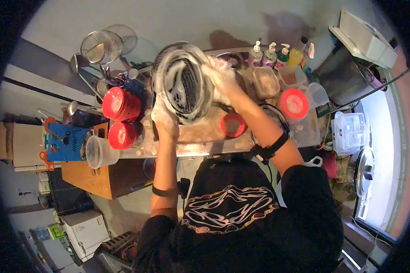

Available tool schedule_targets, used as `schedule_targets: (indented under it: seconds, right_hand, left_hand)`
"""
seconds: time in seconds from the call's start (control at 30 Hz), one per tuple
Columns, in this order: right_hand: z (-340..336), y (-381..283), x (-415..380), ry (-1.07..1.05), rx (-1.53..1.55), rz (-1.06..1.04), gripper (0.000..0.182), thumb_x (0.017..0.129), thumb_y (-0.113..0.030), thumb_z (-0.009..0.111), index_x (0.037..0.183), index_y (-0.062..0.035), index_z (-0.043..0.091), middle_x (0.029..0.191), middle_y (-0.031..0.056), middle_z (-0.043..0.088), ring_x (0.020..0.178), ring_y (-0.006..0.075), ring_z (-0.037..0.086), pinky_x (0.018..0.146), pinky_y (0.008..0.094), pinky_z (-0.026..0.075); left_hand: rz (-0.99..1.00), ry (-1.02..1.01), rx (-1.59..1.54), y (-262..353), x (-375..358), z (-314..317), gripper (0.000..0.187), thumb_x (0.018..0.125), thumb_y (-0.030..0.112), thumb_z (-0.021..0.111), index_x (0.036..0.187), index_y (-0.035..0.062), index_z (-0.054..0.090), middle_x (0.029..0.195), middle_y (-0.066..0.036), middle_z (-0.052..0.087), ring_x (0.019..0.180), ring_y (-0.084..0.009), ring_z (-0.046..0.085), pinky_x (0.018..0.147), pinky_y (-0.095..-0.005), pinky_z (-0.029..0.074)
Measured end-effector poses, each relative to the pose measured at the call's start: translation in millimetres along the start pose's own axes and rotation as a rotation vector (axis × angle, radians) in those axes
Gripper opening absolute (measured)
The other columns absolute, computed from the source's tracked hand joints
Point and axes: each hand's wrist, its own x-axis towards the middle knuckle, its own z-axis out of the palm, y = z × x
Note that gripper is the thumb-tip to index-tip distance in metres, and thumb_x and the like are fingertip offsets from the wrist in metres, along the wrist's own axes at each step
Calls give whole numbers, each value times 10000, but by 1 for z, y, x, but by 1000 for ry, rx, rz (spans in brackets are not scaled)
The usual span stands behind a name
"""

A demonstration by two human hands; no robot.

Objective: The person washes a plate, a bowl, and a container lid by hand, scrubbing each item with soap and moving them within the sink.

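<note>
A round dark pot [185,86], streaked with white foam, is tilted up above the metal worktop. My left hand [165,117] grips its near left rim, closed around the edge. Foam covers my right hand [222,78], which presses against the pot's right side with its fingers curled. What those fingers hold, if anything, is hidden by suds and blur. Just right of the pot, a small red bowl [233,125] sits on the wet worktop [191,148]. Beneath my right forearm lies a round lid with a metal rim [278,119].
Stacked red bowls [121,105] and a clear plastic tub [101,152] stand at the left. Pump bottles [269,55] line the back right. Plastic containers [265,83] and a red-lidded tub [294,103] fill the right side. Wire strainers [102,47] rise at the back left.
</note>
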Motion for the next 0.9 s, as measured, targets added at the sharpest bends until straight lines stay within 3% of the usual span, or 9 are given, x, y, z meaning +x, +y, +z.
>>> schedule_targets:
  seconds: [0.07, 0.1, 0.27, 0.37, 0.47, 0.53, 0.73, 0.77, 0.9]
  right_hand:
    - [4, -58, -38, -207, 725, 506, 274, 844, -181, 746, 1005, 17, 647, 974, 79, 638, 905, 163, 619, 752, 328, 548]
    - [16, -100, -56, 137, 443, 671, 225, 840, -181, 748, 923, 0, 641, 887, 66, 626, 729, 168, 592, 614, 331, 524]
    - [24, -14, -75, -312, 99, 62, 303, 847, -300, 727, 922, -26, 624, 746, 77, 645, 708, 204, 619, 663, 368, 502]
    - [2, -11, -74, -544, -452, 377, 337, 863, -203, 699, 1166, -68, 638, 973, 80, 700, 877, 178, 655, 776, 324, 511]
    - [-18, -44, -77, -607, -718, 175, 300, 928, -295, 577, 1174, -136, 639, 1068, 135, 676, 973, 323, 645, 828, 409, 505]
    - [-27, -32, -76, -696, -805, 78, 294, 961, -325, 512, 1178, -180, 648, 1171, 112, 655, 1053, 322, 625, 910, 455, 473]
    - [-43, -17, -69, -404, -1065, -713, 251, 898, -369, 615, 1050, -186, 698, 1196, 28, 654, 1100, 225, 596, 894, 469, 444]
    - [-42, -19, -63, -357, -1129, -891, 239, 885, -359, 633, 1026, -180, 705, 1194, 23, 653, 1072, 214, 600, 881, 453, 444]
    - [-32, -37, -62, -621, -1185, -690, 270, 868, -387, 640, 1034, -183, 701, 1241, 4, 633, 1112, 223, 583, 895, 465, 442]
  left_hand:
    - [-57, 50, -203, -9, 8, 7, 386, 1045, 328, 448, 1167, 1, 614, 1057, -44, 659, 929, -144, 622, 804, -284, 486]
    - [-40, 50, -2, -21, 17, -1, 397, 1034, 351, 483, 1164, -5, 602, 1040, -45, 656, 940, -144, 610, 815, -283, 476]
    - [99, -141, 241, -38, 24, 27, 614, 1030, 474, 429, 1411, -5, 387, 1284, -89, 535, 1131, -198, 522, 1007, -336, 402]
    - [-136, -215, -102, -32, 43, 28, 578, 1020, 549, 374, 1368, 93, 447, 1196, -104, 554, 1072, -255, 564, 950, -396, 473]
    - [-96, -279, -322, 3, 40, 33, 423, 1022, 489, 432, 1100, 89, 545, 988, -50, 603, 938, -199, 608, 865, -366, 506]
    - [-140, -262, -343, -18, 77, 6, 354, 989, 328, 557, 1205, 48, 563, 1035, -67, 619, 946, -214, 617, 858, -391, 515]
    - [-388, -358, 88, -5, 53, -13, 417, 905, 197, 608, 1261, -19, 574, 1118, -103, 657, 1026, -225, 632, 862, -372, 522]
    - [-499, -169, 168, -18, 60, -21, 344, 894, 164, 665, 1185, -10, 610, 1061, -114, 665, 881, -248, 663, 677, -371, 552]
    - [-467, -181, 225, -36, 51, -29, 546, 915, 385, 677, 1209, -58, 555, 1192, -159, 612, 1015, -268, 615, 852, -391, 507]
